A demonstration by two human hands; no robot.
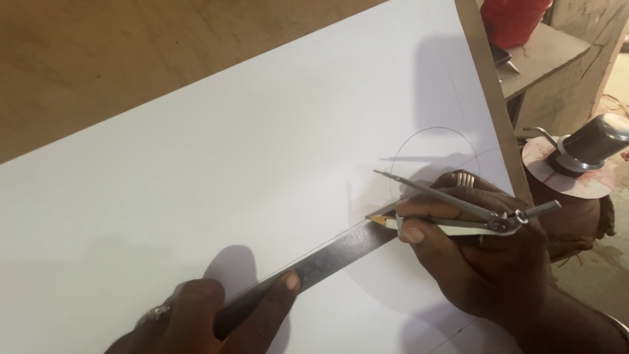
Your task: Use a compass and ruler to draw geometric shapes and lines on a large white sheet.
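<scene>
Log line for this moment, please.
left hand pins steel ruler | right hand holds compass, pencil tip at ruler edge | white sheet

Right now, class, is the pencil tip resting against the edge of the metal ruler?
Yes, the pencil tip sits right at the upper edge of the metal ruler, which the left hand presses onto the white sheet.

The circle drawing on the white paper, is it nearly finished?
Partly. A pencilled circle and some faint straight lines are already on the white sheet. Right now the left hand presses a steel ruler flat, while the right hand runs the pencil of a compass along its edge. That line looks only begun near the pencil tip; how much more drawing is left cannot be told.
</scene>
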